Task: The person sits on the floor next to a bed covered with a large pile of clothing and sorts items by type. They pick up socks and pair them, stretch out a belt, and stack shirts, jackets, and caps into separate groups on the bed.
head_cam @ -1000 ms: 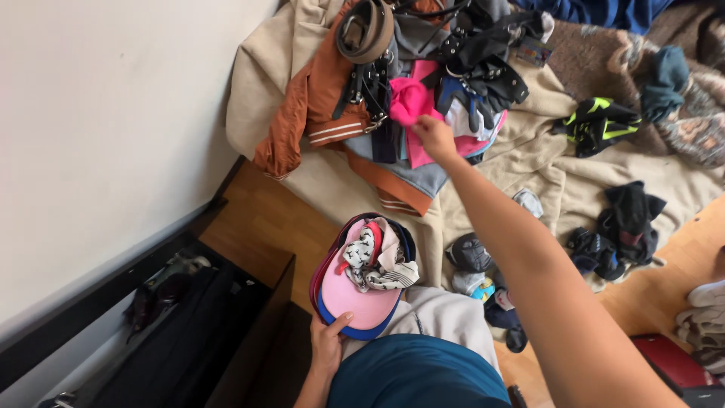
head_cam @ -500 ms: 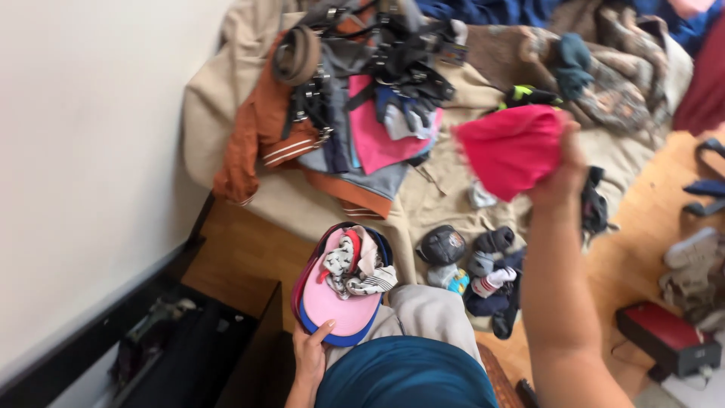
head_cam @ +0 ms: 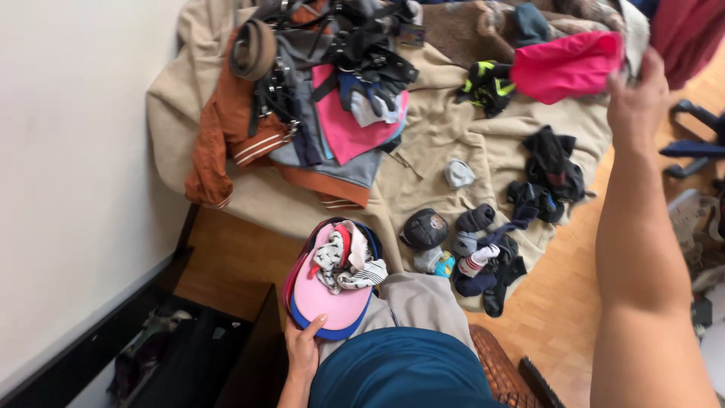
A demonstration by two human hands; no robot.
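We've got the right hand (head_cam: 638, 102) clenched on the pink cloth (head_cam: 566, 66), lifted over the beige blanket (head_cam: 445, 136), while the left hand (head_cam: 302, 351) grips the stacked caps (head_cam: 326, 298) underneath to steady them.

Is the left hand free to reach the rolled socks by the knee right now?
Probably not. The left hand is holding the stack of caps, and the person's knee lies between it and the socks. Nothing covers the socks themselves.
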